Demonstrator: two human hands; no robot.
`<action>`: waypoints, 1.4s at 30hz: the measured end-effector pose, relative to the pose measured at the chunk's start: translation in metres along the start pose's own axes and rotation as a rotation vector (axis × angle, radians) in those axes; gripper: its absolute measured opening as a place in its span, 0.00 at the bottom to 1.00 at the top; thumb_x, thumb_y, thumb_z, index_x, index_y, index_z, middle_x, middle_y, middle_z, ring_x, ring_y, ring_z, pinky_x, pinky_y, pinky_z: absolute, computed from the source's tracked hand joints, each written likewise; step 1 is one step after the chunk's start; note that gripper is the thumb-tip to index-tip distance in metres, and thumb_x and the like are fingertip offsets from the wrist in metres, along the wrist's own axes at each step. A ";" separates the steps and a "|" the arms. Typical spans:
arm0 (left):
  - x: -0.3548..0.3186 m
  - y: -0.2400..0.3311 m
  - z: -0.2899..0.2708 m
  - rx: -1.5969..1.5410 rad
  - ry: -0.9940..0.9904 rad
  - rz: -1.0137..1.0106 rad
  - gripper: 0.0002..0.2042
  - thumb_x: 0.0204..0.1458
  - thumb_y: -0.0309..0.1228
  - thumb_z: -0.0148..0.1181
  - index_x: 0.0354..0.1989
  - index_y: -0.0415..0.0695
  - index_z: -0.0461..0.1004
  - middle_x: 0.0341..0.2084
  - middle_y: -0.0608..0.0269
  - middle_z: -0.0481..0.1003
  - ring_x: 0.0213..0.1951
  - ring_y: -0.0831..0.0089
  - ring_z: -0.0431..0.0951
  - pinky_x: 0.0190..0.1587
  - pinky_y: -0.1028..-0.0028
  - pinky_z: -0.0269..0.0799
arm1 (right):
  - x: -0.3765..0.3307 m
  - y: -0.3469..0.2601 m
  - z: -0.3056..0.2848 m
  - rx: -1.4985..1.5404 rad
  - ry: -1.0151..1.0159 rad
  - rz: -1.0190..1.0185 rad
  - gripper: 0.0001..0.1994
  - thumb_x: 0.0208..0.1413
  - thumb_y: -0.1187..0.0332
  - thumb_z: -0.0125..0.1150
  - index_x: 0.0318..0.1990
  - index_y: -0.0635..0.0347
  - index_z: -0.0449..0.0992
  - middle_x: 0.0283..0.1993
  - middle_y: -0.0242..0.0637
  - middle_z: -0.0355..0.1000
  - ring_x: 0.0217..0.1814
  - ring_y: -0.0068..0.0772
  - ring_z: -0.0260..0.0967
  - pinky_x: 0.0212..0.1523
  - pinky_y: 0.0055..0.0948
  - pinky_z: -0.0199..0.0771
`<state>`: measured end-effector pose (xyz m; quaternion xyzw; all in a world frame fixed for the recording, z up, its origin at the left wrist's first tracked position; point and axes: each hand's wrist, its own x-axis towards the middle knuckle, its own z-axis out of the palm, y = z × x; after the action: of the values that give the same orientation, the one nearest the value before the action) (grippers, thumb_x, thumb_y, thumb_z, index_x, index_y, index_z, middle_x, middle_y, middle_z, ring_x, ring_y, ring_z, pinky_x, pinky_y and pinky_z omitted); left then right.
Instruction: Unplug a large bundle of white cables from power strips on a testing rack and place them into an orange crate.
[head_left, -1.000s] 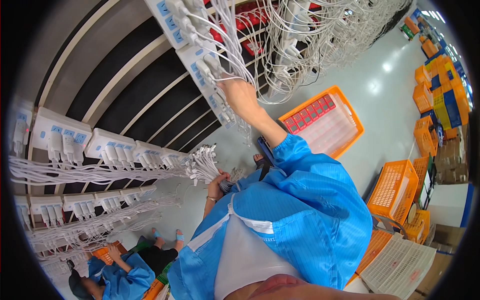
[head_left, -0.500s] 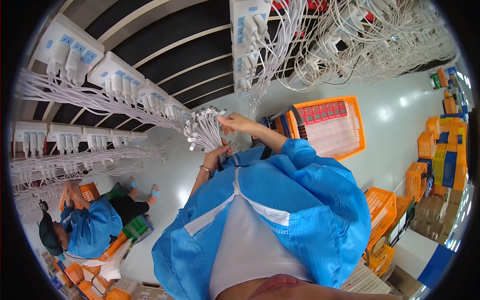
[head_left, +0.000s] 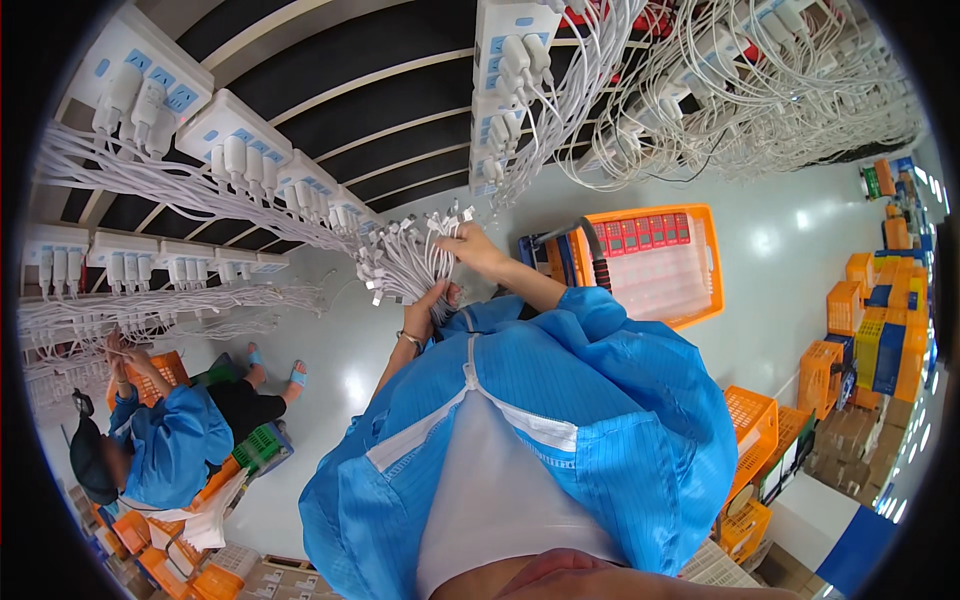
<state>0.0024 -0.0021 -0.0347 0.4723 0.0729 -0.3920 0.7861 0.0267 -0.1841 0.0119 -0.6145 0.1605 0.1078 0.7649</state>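
Observation:
A thick bundle of white charging cables [head_left: 408,268] fans out in front of me, its flat connector ends pointing up and away. My left hand [head_left: 428,308] is wrapped round the lower part of the bundle near my waist. At the bundle's right side, the closed fingers of my right hand [head_left: 474,246] grip some of the cables just below their connectors. The fingertips are partly hidden among the strands.
White power strips [head_left: 235,145] with plugged-in adapters line the racks at left and ahead, trailing white cables [head_left: 190,195]. An orange crate [head_left: 716,270] holding red boxes [head_left: 642,234] stands to the right. Another person in blue [head_left: 180,450] works at the lower left. Crates [head_left: 750,430] stack at right.
My right hand has dropped slightly and come in against the cables, closing on some. The connector ends now spread wider, with some standing up on the right side.

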 end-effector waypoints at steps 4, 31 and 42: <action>0.001 0.001 0.000 -0.019 0.079 0.034 0.13 0.55 0.34 0.57 0.42 0.37 0.74 0.32 0.55 0.79 0.29 0.74 0.76 0.34 0.74 0.73 | -0.004 0.005 0.005 0.368 -0.026 -0.009 0.09 0.56 0.71 0.57 0.37 0.71 0.76 0.33 0.41 0.76 0.33 0.27 0.73 0.36 0.27 0.73; 0.002 -0.008 -0.008 -0.151 0.011 0.043 0.08 0.49 0.22 0.59 0.34 0.43 0.66 0.19 0.61 0.69 0.24 0.70 0.72 0.31 0.71 0.71 | -0.008 -0.112 -0.077 0.314 0.441 -0.625 0.12 0.61 0.67 0.52 0.37 0.69 0.75 0.19 0.29 0.67 0.21 0.18 0.58 0.24 0.18 0.55; 0.000 -0.001 0.000 -0.099 0.009 0.026 0.08 0.48 0.20 0.59 0.33 0.43 0.67 0.18 0.62 0.69 0.23 0.70 0.71 0.31 0.71 0.70 | 0.002 -0.118 -0.078 0.222 0.422 -0.568 0.09 0.58 0.69 0.57 0.35 0.68 0.76 0.19 0.27 0.65 0.20 0.15 0.57 0.21 0.18 0.52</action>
<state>0.0017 -0.0025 -0.0356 0.4357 0.0898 -0.3755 0.8131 0.0623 -0.2864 0.1034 -0.5567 0.1485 -0.2561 0.7762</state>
